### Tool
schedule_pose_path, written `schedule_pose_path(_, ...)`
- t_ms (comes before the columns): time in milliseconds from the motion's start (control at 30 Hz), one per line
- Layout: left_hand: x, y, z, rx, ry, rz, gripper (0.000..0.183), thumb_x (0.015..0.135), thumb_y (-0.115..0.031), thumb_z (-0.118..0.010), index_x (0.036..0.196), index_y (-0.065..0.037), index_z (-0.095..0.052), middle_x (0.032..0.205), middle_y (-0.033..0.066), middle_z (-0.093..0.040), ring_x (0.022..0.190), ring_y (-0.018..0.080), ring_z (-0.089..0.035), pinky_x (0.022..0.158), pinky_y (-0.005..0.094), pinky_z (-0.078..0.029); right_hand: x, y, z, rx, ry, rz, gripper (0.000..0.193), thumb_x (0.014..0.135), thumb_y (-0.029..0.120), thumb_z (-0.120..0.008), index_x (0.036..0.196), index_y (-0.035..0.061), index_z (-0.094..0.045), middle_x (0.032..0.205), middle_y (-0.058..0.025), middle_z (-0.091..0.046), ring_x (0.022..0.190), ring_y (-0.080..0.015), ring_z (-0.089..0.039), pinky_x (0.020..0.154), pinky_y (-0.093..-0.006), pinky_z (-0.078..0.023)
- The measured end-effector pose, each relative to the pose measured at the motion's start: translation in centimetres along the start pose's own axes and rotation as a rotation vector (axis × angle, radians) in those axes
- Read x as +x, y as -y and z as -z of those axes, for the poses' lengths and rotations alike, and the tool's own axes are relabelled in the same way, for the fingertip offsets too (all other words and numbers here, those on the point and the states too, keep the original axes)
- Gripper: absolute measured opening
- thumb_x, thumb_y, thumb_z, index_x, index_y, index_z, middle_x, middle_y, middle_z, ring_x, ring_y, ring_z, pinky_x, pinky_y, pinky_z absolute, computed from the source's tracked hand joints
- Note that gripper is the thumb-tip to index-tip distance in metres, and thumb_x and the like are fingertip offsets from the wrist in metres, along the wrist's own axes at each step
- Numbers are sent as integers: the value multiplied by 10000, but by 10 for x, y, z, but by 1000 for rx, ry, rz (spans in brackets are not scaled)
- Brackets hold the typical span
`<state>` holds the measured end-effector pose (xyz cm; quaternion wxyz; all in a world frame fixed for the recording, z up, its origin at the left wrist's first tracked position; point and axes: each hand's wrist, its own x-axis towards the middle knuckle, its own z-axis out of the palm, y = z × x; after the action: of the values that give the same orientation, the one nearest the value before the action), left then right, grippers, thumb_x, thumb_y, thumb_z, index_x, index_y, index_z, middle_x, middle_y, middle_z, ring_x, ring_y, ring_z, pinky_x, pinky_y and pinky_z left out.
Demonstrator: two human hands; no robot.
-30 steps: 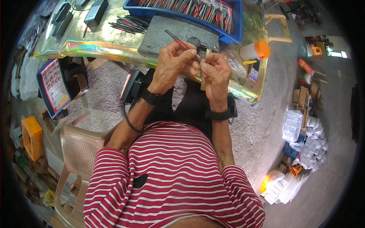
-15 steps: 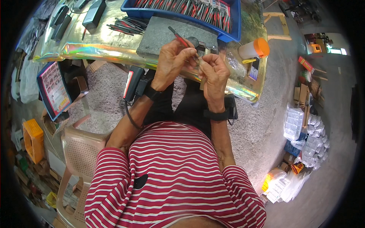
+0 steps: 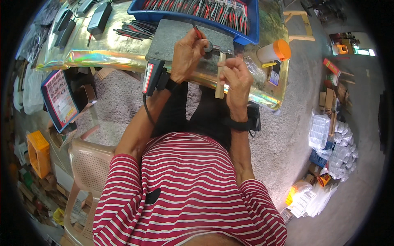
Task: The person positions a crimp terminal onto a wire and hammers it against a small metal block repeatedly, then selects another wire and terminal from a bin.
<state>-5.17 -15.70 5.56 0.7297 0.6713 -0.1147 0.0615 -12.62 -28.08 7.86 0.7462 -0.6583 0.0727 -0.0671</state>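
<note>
Gold, shiny covering wraps the table [image 3: 86, 44], and rough grey floor [image 3: 271, 147] shows on its near side. On the table sits a grey slab [image 3: 166, 39], with a blue tray [image 3: 253, 26] full of slim red-and-black sticks along its far side. More sticks lie in a loose pile [image 3: 133, 31] to the left.

The left hand [image 3: 186, 57] is closed on 1 stick [image 3: 198, 32], held over the slab with its dark end pointing away from the body. The right hand [image 3: 237, 82] has its fingers curled at the wooden handle of a hammer [image 3: 220, 84]; I cannot tell whether it grips anything. The handle reaches past the table's near edge, toward the body.

Right of the hammer are clear wrap [image 3: 255, 70], a jar [image 3: 267, 54] with an orange lid and a phone [image 3: 274, 74]. 2 black straps circle the wrists. Beside the person, at left, stands a beige chair [image 3: 91, 164].
</note>
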Motion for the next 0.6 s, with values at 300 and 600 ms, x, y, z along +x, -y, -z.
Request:
schedule_pose_path(300, 8, 14, -1, 110, 13, -41, 21, 772, -34, -510, 756, -28, -497, 584, 37, -548, 507, 100, -523, 475, 232, -414, -20, -29, 48, -322, -137, -111, 171, 816, 149, -495, 840, -17, -530, 684, -24, -502, 575, -64, -458, 493, -186, -372)
schedule_pose_path(600, 8, 10, -1, 165, 28, -24, 31, 767, -43, -531, 755, -27, -508, 579, 43, -551, 510, 101, -527, 478, 239, -416, -23, -52, 44, -143, 87, -286, 318, 877, 271, -419, 895, -25, -533, 779, -84, -563, 682, -116, -524, 616, -233, -423)
